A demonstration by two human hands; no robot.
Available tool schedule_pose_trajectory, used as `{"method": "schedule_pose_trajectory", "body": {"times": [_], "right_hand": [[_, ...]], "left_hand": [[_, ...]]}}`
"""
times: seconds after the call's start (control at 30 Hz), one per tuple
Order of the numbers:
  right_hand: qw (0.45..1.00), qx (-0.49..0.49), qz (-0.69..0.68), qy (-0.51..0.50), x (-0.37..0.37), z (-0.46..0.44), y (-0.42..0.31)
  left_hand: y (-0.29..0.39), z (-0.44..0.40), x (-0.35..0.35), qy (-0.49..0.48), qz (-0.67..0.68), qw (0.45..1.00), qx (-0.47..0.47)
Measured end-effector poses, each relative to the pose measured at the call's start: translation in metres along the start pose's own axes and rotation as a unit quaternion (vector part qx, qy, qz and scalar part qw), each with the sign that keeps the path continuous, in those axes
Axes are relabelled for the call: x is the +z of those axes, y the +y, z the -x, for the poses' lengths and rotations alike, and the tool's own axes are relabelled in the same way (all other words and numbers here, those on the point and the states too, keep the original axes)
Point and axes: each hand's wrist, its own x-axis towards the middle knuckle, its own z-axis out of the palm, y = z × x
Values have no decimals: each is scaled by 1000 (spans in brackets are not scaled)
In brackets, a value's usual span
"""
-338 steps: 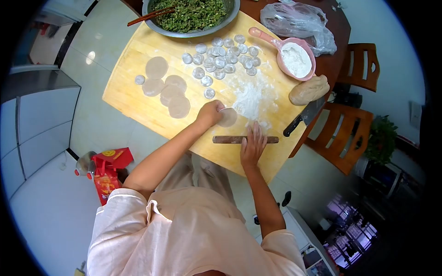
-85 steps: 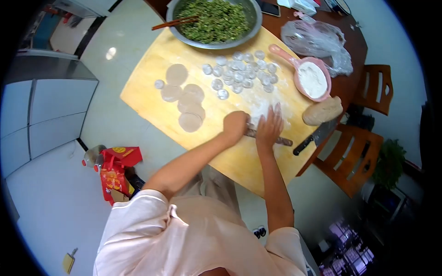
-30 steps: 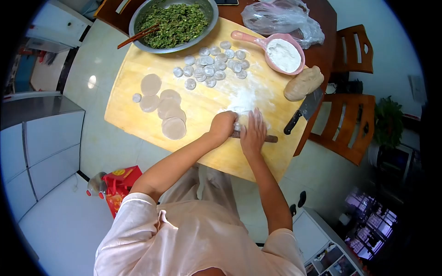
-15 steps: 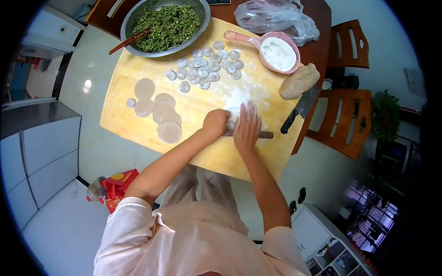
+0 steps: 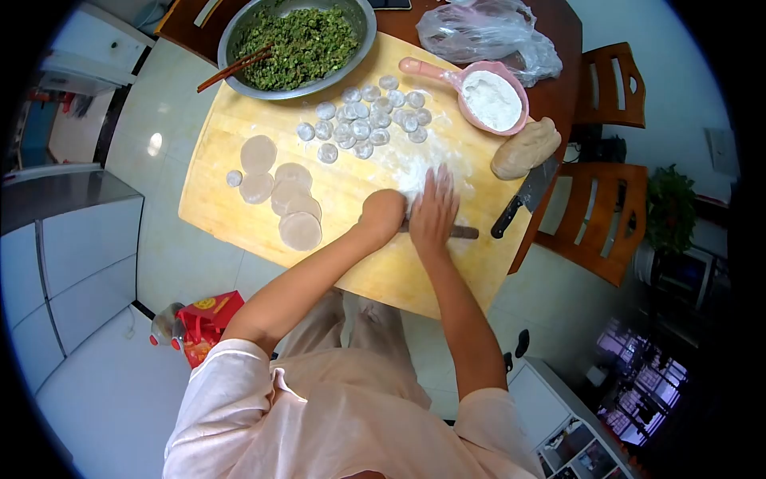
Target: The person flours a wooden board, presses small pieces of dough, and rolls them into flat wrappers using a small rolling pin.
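Note:
My right hand (image 5: 435, 211) lies flat with fingers stretched forward across a thin wooden rolling pin (image 5: 465, 232); the pin's right end sticks out beside it. My left hand (image 5: 383, 212) is closed close beside the right one, at the pin's left end. Whatever its fingers hold is hidden. Loose white flour (image 5: 413, 172) is spread on the wooden board (image 5: 351, 267) just beyond both hands. To the left lie several rolled round dough wrappers (image 5: 301, 231), partly overlapping, with a small dough disc (image 5: 234, 178) by them. Several more floured dough discs (image 5: 361, 129) are grouped ahead.
A metal bowl (image 5: 369, 40) of chopped green filling, with chopsticks (image 5: 231, 69) in it, stands at the far left. A pink scoop of flour (image 5: 493, 100), a dough lump (image 5: 525, 148) and a black-handled knife (image 5: 507, 215) are on the right. A plastic bag (image 5: 487, 32) lies behind.
My right hand has slid forward over the rolling pin, which has rolled slightly away from me. My left hand stays closed beside it. The whole view has shifted a little.

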Motion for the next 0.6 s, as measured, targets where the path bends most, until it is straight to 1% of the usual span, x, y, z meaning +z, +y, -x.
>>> {"method": "schedule_pose_trajectory", "body": {"times": [0.03,0.07,0.1,0.17,0.23,0.3,0.37,0.4,0.47,0.5,0.53,0.6], "right_hand": [[1000,3,0,3,2,-9,-1],[1000,7,1,6,3,-15,-1],[1000,10,2,12,2,-18,-1],[1000,1,1,0,-6,11,-5],[999,-7,13,-29,-4,56,1],[999,-10,30,-26,-6,63,2],[999,-10,30,-17,0,58,1],[1000,-13,24,-9,2,34,1],[1000,-3,11,-9,-3,-7,-6],[1000,4,7,-9,1,-13,-5],[1000,11,4,-8,2,-16,-4],[1000,20,8,-14,0,-7,-6]], "left_hand": [[1,-6,3,-13,-24,999,-17],[-3,-11,7,16,-63,997,30],[-7,-11,14,14,-62,998,31],[-16,-13,14,17,-60,997,35],[-24,2,4,42,95,993,47],[-24,14,-3,34,157,987,-24],[-21,18,-1,45,123,991,15],[-18,17,1,52,106,992,34],[-7,7,2,53,-5,998,28],[-5,-1,3,54,-60,996,26],[-6,-10,5,40,-47,998,10],[-8,-5,4,46,-40,998,22]]}}
